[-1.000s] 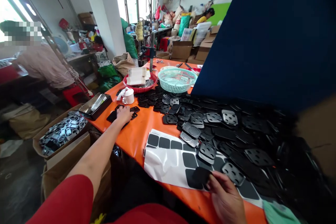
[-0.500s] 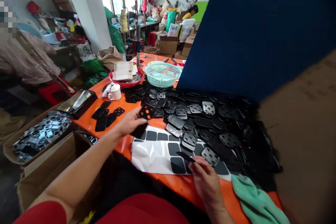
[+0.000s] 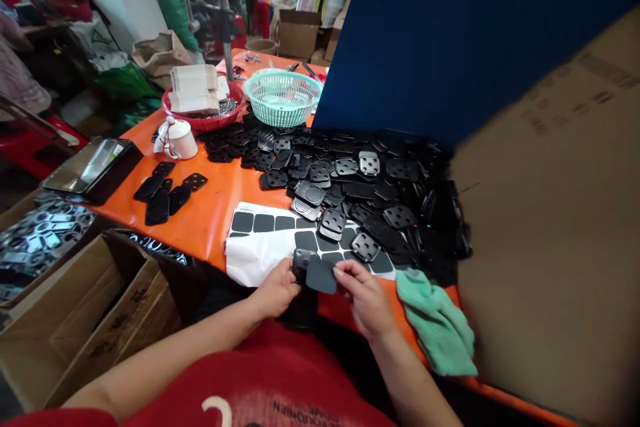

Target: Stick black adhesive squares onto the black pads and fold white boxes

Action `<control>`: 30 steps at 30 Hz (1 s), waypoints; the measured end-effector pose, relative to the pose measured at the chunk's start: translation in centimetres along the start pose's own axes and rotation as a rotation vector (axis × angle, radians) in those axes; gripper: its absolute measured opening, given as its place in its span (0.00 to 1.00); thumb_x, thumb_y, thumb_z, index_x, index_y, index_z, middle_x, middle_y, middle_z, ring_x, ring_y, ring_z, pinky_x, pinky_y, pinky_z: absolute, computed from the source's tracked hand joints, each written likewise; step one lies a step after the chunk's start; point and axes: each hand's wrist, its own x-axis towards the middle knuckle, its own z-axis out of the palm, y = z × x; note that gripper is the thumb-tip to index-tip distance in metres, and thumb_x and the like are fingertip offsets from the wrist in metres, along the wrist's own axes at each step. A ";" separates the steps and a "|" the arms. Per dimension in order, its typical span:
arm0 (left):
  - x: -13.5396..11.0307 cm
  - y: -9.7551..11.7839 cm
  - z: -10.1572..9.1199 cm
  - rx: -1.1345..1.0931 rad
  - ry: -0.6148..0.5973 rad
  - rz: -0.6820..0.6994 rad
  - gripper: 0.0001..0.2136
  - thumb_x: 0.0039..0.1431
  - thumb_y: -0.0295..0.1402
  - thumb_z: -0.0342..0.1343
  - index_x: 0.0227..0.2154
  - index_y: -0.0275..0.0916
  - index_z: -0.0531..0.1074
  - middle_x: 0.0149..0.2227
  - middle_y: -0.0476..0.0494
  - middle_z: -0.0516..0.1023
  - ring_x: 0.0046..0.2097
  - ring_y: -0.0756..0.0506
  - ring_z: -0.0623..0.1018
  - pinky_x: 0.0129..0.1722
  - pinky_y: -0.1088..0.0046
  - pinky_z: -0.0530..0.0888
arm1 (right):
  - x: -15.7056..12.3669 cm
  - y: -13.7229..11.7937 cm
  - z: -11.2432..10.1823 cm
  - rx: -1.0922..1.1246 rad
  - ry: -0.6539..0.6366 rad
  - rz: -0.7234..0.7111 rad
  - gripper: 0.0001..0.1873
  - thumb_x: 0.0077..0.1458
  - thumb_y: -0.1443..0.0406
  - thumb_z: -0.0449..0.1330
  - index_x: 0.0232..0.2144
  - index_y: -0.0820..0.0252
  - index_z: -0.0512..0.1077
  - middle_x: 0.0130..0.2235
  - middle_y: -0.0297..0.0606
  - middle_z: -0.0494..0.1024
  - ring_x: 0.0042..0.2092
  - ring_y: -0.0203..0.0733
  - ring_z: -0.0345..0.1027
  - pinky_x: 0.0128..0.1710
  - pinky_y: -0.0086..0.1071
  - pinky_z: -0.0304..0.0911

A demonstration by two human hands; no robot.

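Note:
My left hand [image 3: 278, 287] is closed on a black plate with holes [image 3: 301, 263], held low at the table's front edge. Pinched by its right side in my right hand [image 3: 364, 293] is a thin dark grey square sticker [image 3: 321, 275], which overlaps the plate's right part in view; whether they touch I cannot tell. Just beyond my hands lies a white backing sheet [image 3: 263, 250] with rows of dark rounded-square stickers. A heap of black plates [image 3: 385, 190] covers the table behind it, a few lying on the sheet. Several more plates [image 3: 158, 205] lie apart at the left.
On the orange table [image 3: 210, 223] stand a lidded white cup [image 3: 180, 140], a red basin [image 3: 207, 121] with metal parts and a mint basket [image 3: 283, 99]. A green cloth [image 3: 437, 327] hangs at the right edge, beside a cardboard wall [image 3: 545, 213]. Cartons [image 3: 85, 320] stand at the left.
My left hand has come from the middle of the table to the front edge with the plate. My right hand has brought the sticker left beside it. The view has tilted down.

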 end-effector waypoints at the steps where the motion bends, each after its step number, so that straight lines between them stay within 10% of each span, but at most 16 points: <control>1: 0.1 0.1 0.0 0.018 -0.003 -0.016 0.16 0.37 0.23 0.58 0.34 0.40 0.66 0.32 0.46 0.78 0.36 0.44 0.78 0.35 0.71 0.71 | 0.2 0.1 0.2 -0.008 -0.006 0.005 0.17 0.39 0.54 0.71 0.25 0.59 0.71 0.22 0.30 0.67 0.24 0.33 0.56 0.22 0.27 0.51; 30: 0.6 0.4 -0.2 0.046 0.018 -0.108 0.18 0.38 0.23 0.56 0.37 0.38 0.68 0.31 0.46 0.80 0.30 0.47 0.76 0.29 0.75 0.68 | 3.4 1.3 1.2 -0.094 -0.015 0.103 0.15 0.40 0.56 0.70 0.24 0.60 0.73 0.21 0.30 0.70 0.22 0.32 0.56 0.23 0.28 0.53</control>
